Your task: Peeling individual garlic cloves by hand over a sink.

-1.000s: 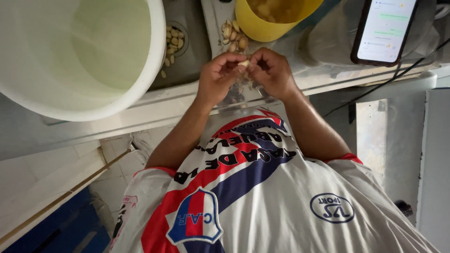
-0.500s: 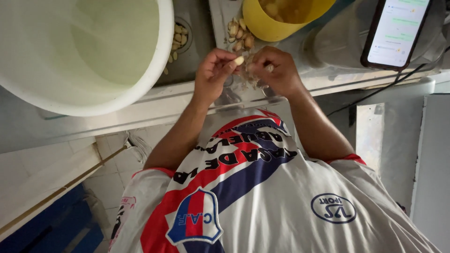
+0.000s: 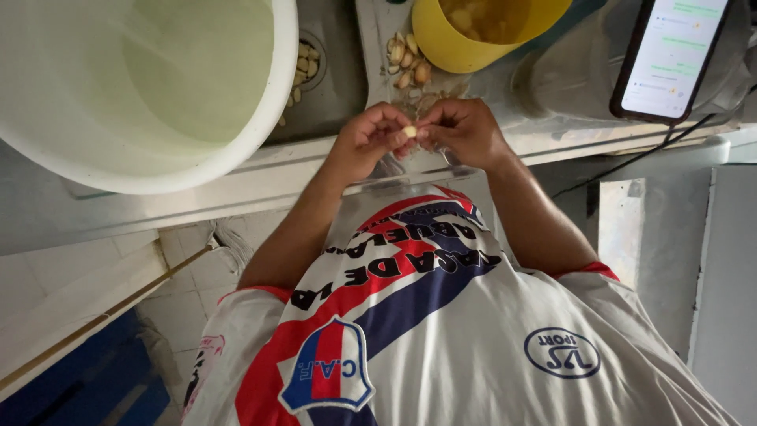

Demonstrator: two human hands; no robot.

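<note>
My left hand [image 3: 367, 142] and my right hand [image 3: 465, 130] meet over the counter edge, fingertips together. Both pinch one small pale garlic clove [image 3: 409, 131] between them. Just beyond the hands lies a small pile of unpeeled garlic cloves [image 3: 406, 61] on the metal counter. A yellow bowl [image 3: 449, 43] stands behind the pile with pale pieces inside it. My forearms reach out over my white, red and blue shirt.
A big white bucket [image 3: 260, 118] fills the upper left, beside a sink drain holding more cloves [image 3: 303, 67]. A phone with a lit screen [image 3: 670, 55] leans at the upper right, with a black cable below it. White tiled floor lies under the counter.
The hands stay together at the counter edge with their fingers shifting on the clove. The view has drifted slightly.
</note>
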